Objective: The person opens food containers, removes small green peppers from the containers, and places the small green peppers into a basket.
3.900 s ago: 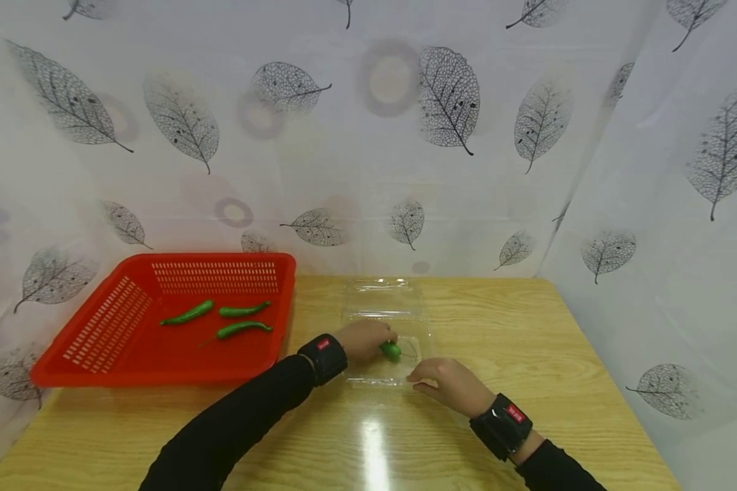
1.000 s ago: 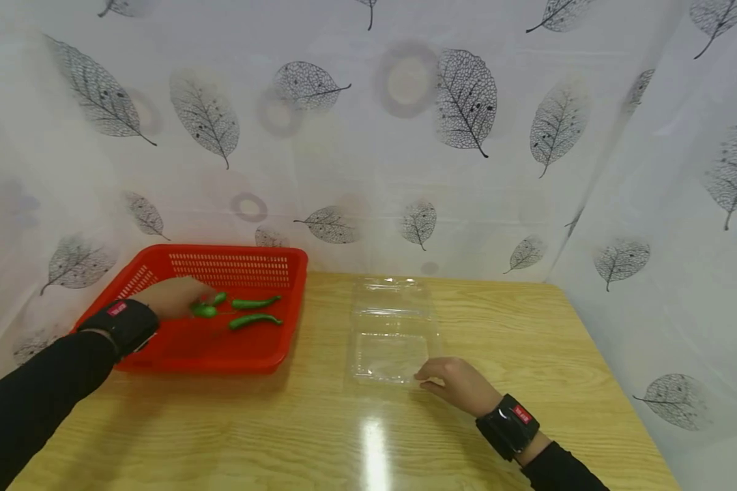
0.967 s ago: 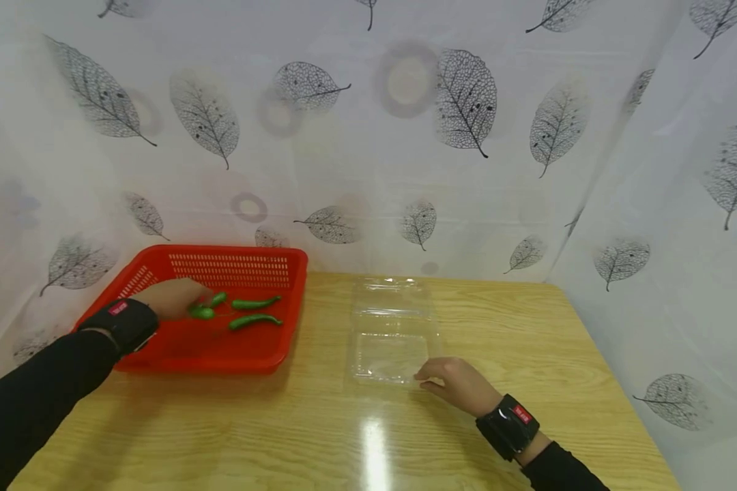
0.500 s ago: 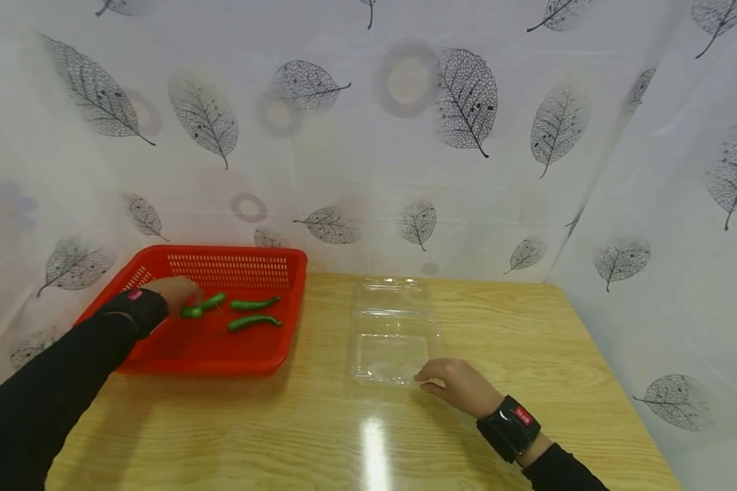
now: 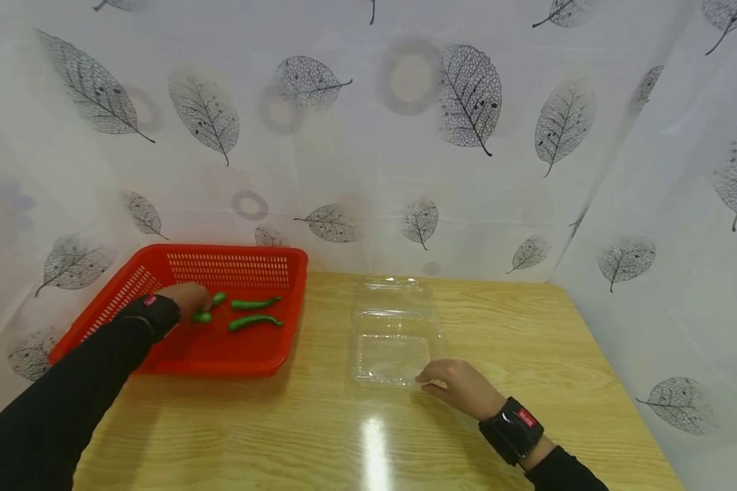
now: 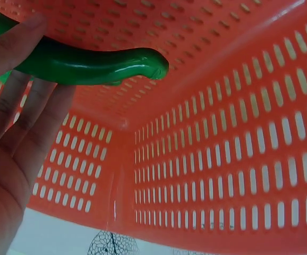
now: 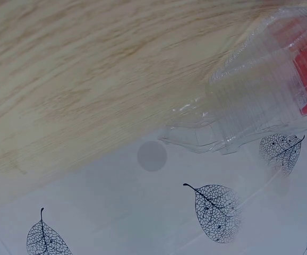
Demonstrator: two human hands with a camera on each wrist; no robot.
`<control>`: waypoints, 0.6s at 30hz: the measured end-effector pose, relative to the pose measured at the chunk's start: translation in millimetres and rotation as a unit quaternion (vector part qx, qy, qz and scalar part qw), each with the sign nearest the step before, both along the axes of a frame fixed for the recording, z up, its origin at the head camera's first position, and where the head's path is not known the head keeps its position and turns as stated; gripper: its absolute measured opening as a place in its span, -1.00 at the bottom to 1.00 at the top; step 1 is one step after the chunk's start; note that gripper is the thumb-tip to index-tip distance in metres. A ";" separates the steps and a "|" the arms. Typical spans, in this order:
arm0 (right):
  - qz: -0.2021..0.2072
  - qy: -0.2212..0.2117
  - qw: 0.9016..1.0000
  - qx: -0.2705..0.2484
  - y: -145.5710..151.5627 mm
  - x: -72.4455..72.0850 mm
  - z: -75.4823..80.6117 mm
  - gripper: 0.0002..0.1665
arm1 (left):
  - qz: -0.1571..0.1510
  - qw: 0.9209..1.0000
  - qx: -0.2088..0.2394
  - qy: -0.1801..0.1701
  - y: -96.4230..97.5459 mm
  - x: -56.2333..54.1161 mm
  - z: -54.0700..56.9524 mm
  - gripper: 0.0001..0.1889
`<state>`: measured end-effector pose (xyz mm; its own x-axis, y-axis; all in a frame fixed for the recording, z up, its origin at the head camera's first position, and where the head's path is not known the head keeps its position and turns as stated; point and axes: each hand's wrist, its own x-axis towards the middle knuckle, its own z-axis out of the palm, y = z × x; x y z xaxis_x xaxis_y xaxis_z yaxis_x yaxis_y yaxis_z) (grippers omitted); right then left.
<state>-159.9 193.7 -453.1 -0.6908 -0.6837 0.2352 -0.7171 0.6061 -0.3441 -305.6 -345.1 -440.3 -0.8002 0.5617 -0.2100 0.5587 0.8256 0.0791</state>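
My left hand (image 5: pixel 190 299) is inside the red plastic basket (image 5: pixel 230 370). Its thumb and fingers hold a green chili pepper (image 6: pixel 90 66), whose near part the fingers cover in the left wrist view. Just behind that hand, another green chili (image 5: pixel 218 299) shows partly. Two more, an upper chili (image 5: pixel 254 304) and a lower chili (image 5: pixel 254 322), lie on the basket floor to the right. My right hand (image 5: pixel 460 387) pinches the near right corner of a clear plastic clamshell box (image 5: pixel 393 358), which stands with its lid folded back. Only a finger of it shows in the right wrist view.
The wooden table (image 5: pixel 497 327) carries the basket at the left and the box near the middle. A white curtain (image 5: pixel 356 136) with a leaf print hangs behind the table and along its right side.
Since the oldest frame, my left hand has gone from over the box to the basket with a green chili. Over the last second it shifts slightly there. My right hand stays at the corner.
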 end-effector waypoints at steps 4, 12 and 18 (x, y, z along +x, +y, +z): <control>0.005 0.009 1.000 -0.004 0.5 -1.2 -0.1 -0.85 | 0.014 1.000 0.015 -0.002 0.1 1.3 -5.7 -0.70; 0.005 0.007 1.000 -0.003 0.5 -1.4 0.0 -0.84 | 0.043 0.998 0.000 -0.037 1.0 4.9 -5.5 -0.70; 0.003 0.006 1.000 -0.003 1.0 -1.4 -0.6 -0.84 | 0.067 0.996 -0.009 -0.051 3.0 9.5 -2.9 -0.73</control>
<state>-161.3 194.6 -453.7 -0.6836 -0.6868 0.2470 -0.7250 0.5996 -0.3391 -296.1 -342.2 -443.2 -0.8415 0.4475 -0.3029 0.4339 0.8936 0.1147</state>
